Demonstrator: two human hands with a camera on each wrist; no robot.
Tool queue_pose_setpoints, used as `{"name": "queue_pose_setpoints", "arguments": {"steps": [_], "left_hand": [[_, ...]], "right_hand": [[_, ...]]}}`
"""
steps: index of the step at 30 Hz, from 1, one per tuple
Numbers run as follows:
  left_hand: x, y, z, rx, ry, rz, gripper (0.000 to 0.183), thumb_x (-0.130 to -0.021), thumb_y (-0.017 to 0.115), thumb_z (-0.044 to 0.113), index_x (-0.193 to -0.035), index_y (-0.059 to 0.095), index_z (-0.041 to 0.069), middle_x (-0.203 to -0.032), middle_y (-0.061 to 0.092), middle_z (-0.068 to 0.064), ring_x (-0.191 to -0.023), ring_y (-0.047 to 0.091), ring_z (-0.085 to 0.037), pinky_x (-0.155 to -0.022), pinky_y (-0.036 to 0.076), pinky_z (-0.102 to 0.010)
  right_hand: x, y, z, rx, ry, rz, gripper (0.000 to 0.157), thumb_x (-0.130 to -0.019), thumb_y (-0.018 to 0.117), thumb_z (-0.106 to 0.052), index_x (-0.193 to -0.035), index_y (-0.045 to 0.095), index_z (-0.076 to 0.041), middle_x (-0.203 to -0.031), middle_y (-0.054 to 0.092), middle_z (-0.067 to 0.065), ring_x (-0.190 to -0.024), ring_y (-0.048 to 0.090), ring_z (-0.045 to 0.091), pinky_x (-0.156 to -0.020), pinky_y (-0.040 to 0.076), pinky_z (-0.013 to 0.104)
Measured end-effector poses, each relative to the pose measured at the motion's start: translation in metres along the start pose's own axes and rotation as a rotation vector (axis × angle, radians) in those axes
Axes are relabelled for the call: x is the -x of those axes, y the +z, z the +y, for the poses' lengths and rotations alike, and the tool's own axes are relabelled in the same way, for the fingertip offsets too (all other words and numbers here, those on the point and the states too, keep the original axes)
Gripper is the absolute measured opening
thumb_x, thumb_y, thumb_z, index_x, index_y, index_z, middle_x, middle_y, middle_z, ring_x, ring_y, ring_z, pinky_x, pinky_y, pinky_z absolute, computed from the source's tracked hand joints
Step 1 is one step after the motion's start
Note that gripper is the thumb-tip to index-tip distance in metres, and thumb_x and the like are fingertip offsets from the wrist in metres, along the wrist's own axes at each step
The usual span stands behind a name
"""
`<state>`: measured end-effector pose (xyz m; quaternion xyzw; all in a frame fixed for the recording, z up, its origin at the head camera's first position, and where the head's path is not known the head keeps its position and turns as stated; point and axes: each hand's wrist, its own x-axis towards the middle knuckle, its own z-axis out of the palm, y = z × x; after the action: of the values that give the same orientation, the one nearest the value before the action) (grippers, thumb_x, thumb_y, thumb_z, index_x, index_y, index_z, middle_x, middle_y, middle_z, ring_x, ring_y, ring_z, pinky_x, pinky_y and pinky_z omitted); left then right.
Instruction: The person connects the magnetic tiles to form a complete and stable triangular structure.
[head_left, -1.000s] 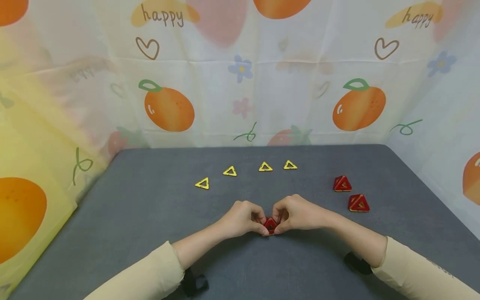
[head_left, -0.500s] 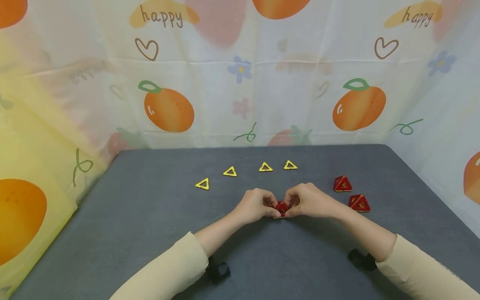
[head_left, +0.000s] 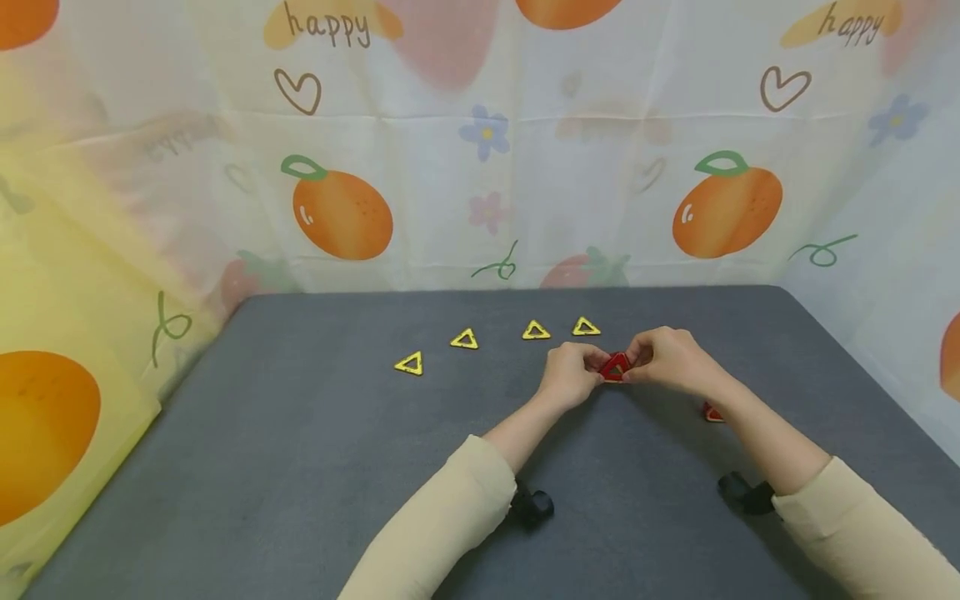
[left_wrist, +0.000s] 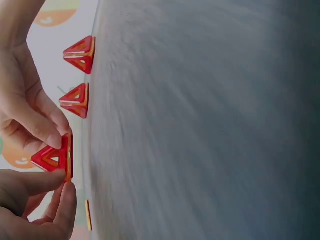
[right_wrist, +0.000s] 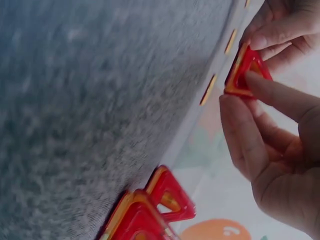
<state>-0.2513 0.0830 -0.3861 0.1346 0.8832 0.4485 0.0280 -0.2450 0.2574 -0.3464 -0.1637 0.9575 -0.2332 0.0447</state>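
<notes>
A small red pyramid of triangular magnetic tiles (head_left: 615, 368) with a yellowish base edge is held between both hands, raised above the table. My left hand (head_left: 572, 375) pinches its left side, and my right hand (head_left: 675, 358) pinches its right side. In the left wrist view the fingers of both hands meet around the held pyramid (left_wrist: 49, 159). A second red pyramid (head_left: 714, 412) shows partly behind the right forearm. The left wrist view has two standing red pyramids (left_wrist: 79, 55) on the table; one is hidden from the head view by my right hand and arm.
Several flat yellow triangle tiles (head_left: 536, 337) lie spread in a curved row toward the back of the grey table (head_left: 300, 467). A printed curtain (head_left: 435, 192) hangs behind the table. Black straps with devices (head_left: 531, 505) sit at the wrists.
Both hands have carried the red pyramid away from me and to the right, toward the other red pyramids. The yellow tiles stay in place.
</notes>
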Motion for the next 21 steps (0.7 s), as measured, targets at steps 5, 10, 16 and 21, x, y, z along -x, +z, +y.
{"name": "queue_pose_setpoints", "arguments": {"steps": [5, 10, 16, 21], "left_hand": [[-0.008, 0.019, 0.009, 0.038, -0.055, 0.036, 0.027, -0.087, 0.069, -0.001, -0.111, 0.075, 0.008, -0.105, 0.077, -0.005, -0.093, 0.071, -0.014, -0.074, 0.053, -0.018], [-0.008, 0.027, 0.014, 0.083, -0.088, 0.012, 0.033, -0.088, 0.065, -0.002, -0.118, 0.072, 0.009, -0.113, 0.075, -0.005, -0.097, 0.069, -0.013, -0.076, 0.052, -0.018], [-0.006, 0.028, 0.014, 0.109, -0.107, -0.018, 0.035, -0.089, 0.062, -0.003, -0.119, 0.072, 0.011, -0.115, 0.075, -0.004, -0.095, 0.066, -0.010, -0.074, 0.049, -0.018], [-0.006, 0.028, 0.013, 0.096, -0.100, -0.051, 0.034, -0.090, 0.062, -0.001, -0.120, 0.072, 0.012, -0.115, 0.074, -0.004, -0.091, 0.062, -0.007, -0.074, 0.048, -0.018]], "right_hand": [[-0.001, -0.004, 0.010, 0.030, 0.044, 0.043, 0.015, -0.081, 0.078, -0.015, -0.084, 0.068, -0.004, -0.078, 0.072, 0.007, -0.067, 0.060, 0.014, -0.061, 0.046, 0.029], [-0.001, -0.005, 0.018, 0.054, 0.072, 0.058, 0.016, -0.081, 0.078, -0.014, -0.084, 0.068, -0.002, -0.077, 0.070, 0.010, -0.065, 0.056, 0.016, -0.058, 0.043, 0.028], [-0.003, -0.007, 0.021, 0.064, 0.109, 0.013, 0.018, -0.082, 0.077, -0.015, -0.085, 0.067, 0.000, -0.078, 0.067, 0.012, -0.064, 0.053, 0.018, -0.057, 0.041, 0.029], [-0.004, -0.007, 0.022, 0.069, 0.119, -0.013, 0.018, -0.082, 0.077, -0.014, -0.084, 0.065, 0.000, -0.079, 0.066, 0.012, -0.066, 0.054, 0.019, -0.057, 0.042, 0.030]]}}
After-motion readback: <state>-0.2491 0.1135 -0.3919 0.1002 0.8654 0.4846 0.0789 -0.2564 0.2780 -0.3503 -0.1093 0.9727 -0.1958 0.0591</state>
